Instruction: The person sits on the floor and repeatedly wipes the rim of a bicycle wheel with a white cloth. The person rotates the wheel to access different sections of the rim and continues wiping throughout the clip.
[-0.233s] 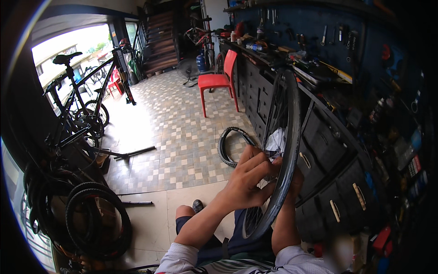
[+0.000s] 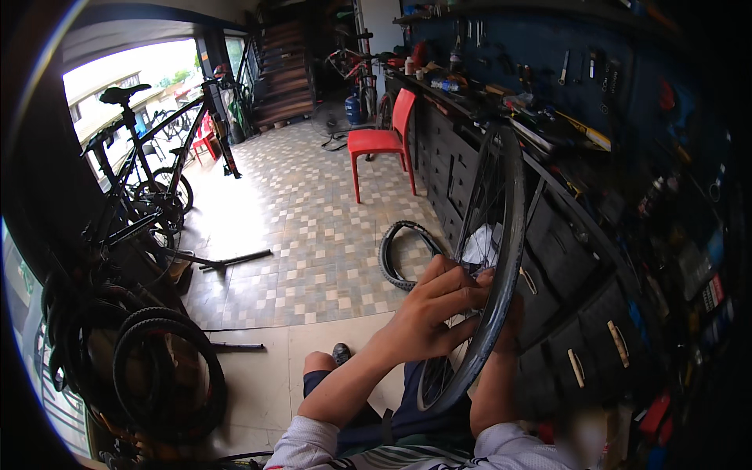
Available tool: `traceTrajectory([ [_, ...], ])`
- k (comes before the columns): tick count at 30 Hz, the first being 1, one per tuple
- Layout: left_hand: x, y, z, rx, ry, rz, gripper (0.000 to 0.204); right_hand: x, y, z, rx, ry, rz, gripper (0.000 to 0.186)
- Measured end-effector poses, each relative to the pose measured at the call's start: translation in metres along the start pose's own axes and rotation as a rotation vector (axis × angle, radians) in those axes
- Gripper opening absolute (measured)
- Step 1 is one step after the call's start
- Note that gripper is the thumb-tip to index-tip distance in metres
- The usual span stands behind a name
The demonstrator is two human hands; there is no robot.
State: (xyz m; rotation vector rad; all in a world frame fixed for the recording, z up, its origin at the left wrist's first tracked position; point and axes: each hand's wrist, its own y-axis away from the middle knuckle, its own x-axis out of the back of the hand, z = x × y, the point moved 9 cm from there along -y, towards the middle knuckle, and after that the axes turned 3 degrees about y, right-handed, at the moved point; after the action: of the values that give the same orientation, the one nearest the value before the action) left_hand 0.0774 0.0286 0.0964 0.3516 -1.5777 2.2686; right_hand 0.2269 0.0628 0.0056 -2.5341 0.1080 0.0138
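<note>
A bicycle wheel (image 2: pixel 513 235) with a dark tyre and thin spokes stands nearly upright before me, its lower edge close to my lap. On its left side my left hand (image 2: pixel 442 305) is closed at the hub area, fingers curled, with the thumb side by the spokes. My right hand (image 2: pixel 509 317) is on the wheel's other side at about the same height. The rim and shadow cover most of it, though fingertips show by the hub. What exactly the fingertips pinch at the hub is hidden.
A loose tyre (image 2: pixel 385 258) lies on the tiled floor beyond the wheel. Drawers (image 2: pixel 548 235) and a tool-covered bench run along the right. A red chair (image 2: pixel 376 142) stands ahead. Left are a bicycle (image 2: pixel 149 149) on a stand and several piled tyres (image 2: pixel 121 368).
The whole view has shifted slightly, so everything sits a little farther right. Both hands stay at the middle of the wheel, with hardly any movement of their own.
</note>
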Motion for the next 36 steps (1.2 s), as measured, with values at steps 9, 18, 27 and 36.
traceTrajectory([
  [9, -0.001, -0.013, -0.006, -0.041, 0.178, -0.159, 0.031, -0.009, -0.008, 0.012, -0.132, -0.496, -0.069, 0.019],
  [18, -0.012, -0.003, -0.005, -0.059, -0.099, -0.076, 0.038, 0.022, 0.01, 0.055, 0.009, -0.071, 0.224, 0.054],
  [27, -0.018, 0.005, 0.008, -0.041, -0.201, 0.165, 0.036, 0.031, 0.016, 0.109, 0.019, 0.009, 0.201, 0.037],
  [36, -0.002, -0.017, -0.008, -0.032, 0.138, -0.177, 0.032, 0.006, -0.006, 0.005, -0.179, -0.054, 0.169, 0.026],
])
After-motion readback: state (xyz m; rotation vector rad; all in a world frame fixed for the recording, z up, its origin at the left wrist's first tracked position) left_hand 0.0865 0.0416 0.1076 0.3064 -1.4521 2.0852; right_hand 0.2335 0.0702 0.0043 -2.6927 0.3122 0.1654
